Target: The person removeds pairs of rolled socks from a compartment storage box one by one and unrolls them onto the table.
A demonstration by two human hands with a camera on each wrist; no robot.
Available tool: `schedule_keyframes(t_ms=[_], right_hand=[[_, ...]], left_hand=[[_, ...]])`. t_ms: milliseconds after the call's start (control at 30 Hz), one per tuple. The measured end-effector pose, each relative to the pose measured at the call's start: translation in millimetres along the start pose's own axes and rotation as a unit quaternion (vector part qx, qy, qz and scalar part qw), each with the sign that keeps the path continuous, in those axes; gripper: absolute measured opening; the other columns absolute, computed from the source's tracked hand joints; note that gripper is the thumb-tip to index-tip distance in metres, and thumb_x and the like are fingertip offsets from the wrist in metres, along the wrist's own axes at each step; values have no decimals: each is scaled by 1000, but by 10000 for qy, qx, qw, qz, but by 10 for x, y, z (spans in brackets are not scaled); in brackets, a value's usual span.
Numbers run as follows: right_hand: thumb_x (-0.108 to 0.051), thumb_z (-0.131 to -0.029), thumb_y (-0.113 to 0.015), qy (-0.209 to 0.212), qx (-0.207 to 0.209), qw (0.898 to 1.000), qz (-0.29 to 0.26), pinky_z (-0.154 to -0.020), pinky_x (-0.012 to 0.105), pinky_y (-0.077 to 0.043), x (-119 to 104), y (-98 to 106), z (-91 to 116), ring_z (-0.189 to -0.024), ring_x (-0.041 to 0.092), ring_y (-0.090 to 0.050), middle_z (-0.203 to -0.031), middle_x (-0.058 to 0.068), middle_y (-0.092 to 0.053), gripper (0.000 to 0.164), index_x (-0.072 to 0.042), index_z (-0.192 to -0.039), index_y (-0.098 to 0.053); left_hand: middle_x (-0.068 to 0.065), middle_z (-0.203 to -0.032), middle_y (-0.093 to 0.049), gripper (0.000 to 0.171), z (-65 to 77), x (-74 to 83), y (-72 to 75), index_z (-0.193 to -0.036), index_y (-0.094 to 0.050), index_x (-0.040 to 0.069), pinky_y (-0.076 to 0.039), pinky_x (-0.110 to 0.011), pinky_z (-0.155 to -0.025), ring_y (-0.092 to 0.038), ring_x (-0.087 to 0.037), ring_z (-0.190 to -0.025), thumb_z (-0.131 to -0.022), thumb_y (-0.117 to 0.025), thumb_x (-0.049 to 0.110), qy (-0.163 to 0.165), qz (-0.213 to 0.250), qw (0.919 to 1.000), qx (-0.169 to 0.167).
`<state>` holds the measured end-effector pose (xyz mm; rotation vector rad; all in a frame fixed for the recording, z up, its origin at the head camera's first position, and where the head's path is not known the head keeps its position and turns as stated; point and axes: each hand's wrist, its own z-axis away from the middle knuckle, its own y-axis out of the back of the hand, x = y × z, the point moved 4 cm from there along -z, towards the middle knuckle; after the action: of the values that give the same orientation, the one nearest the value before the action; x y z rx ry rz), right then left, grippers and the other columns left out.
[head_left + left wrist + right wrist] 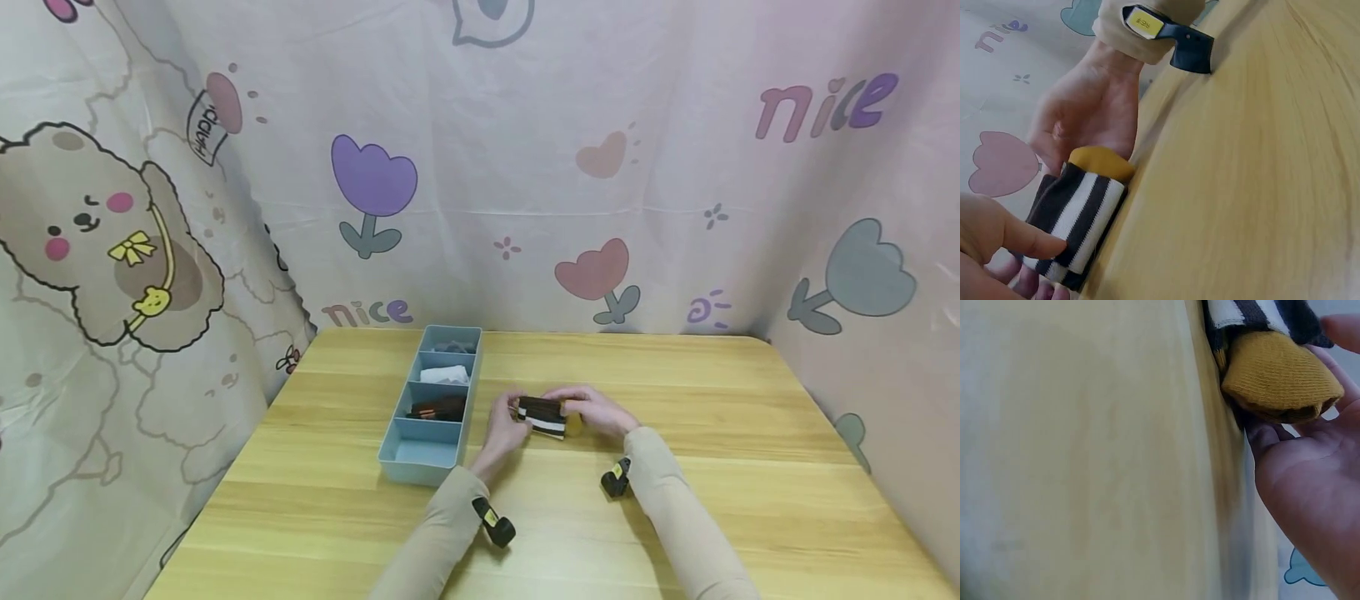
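A folded sock [542, 417] with dark brown and white stripes is held between both hands, close over the table and right of the blue box. My left hand [506, 428] pinches its left end, thumb on the striped face and the other fingers underneath. At the other end my right hand [600, 410] grips it, thumb in front and fingers behind. The mustard part of the sock [1279, 375] bulges from the striped cuff toward the right palm. In the left wrist view the stripes [1088, 209] face the camera, and the right hand's fingers are partly hidden behind the bundle.
A light blue divided box [467, 433] stands left of the hands. Its compartments hold a dark brown bundle [438, 408], a white cloth [444, 374] and something greyish [453, 347] at the back. Printed curtains [480, 167] hang behind the wooden table [315, 500].
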<state>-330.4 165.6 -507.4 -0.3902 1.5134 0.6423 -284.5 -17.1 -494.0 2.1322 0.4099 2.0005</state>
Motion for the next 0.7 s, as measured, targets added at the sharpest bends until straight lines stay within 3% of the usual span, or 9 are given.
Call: schedule_keyframes(t_ms=[167,300,433,567,700], right_hand=[[-2,-92,-39,-21,10,9970,-769,-102,18,-44,2,-16,0,-118,6,-57,-133,5,-66,49,18,-135,-50],[-2,-92,-41,-22,0,9979,-648,-102,17,-43,-1,-20,-4,-119,6,-56,-138,13,-63,47,17,-134,-51],[-3,-92,-47,-82,-114,9996,-227,-100,20,-45,10,-21,-8,-119,9,-55,-147,26,-52,48,12,-137,-52],[-3,-90,-57,-48,-158,9990,415,-103,24,-43,3,-14,-4,-122,11,-52,-148,25,-51,48,4,-137,-57],[-4,-85,-68,-45,-101,9972,744,-98,28,-46,-25,-24,-1,-112,16,-54,-143,23,-55,53,-2,-138,-58]], left_hand=[[-19,-99,-69,43,0,-32,21,-108,-68,-7,-48,-24,-79,-60,-19,-88,-72,-50,-19,-58,345,9991,-257],[-23,-98,-71,48,20,-44,35,-104,-69,-8,-51,-25,-79,-65,-23,-88,-70,-38,-19,62,691,9964,-492],[-25,-95,-72,43,51,-34,35,-102,-68,-10,-58,-32,-80,-70,-30,-86,-75,-37,-19,90,829,9942,-682],[-23,-96,-74,29,82,-13,40,-102,-71,-9,-61,-34,-81,-73,-31,-86,-85,-49,-18,-80,364,9963,-772],[-21,-99,-75,26,107,12,62,-101,-72,-7,-60,-36,-86,-73,-31,-93,-83,-56,-16,-344,-201,9952,-892]])
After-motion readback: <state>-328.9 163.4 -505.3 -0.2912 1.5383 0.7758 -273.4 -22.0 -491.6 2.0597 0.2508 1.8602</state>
